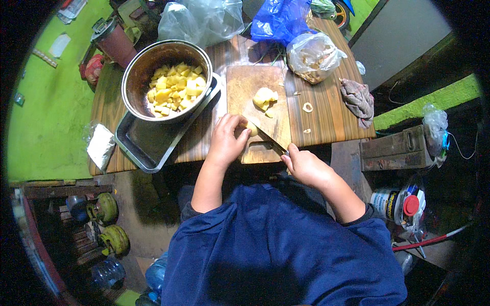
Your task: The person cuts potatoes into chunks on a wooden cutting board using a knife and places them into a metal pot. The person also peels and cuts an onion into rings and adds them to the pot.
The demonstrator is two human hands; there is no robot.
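My left hand [229, 138] grips a pale yellow potato piece [251, 129] against the near part of a wooden cutting board [239, 82]. In my right hand [308, 165] is the handle of a kitchen knife [272, 140], its blade slanting across the board with the tip end close to the potato piece. Farther up the board lies a small heap of cut potato [265, 98]. To the left, a metal pot [134, 82] holds many yellow potato chunks [174, 90]. The pot rests partly on a dark rectangular tray [147, 147].
Right of the board are a tied clear bag of peelings [314, 57], small scraps [307, 107] and a crumpled cloth [358, 100]. A blue plastic bag [279, 21] and a translucent bag [201, 23] stand behind. A white packet [101, 147] lies at the table's left edge.
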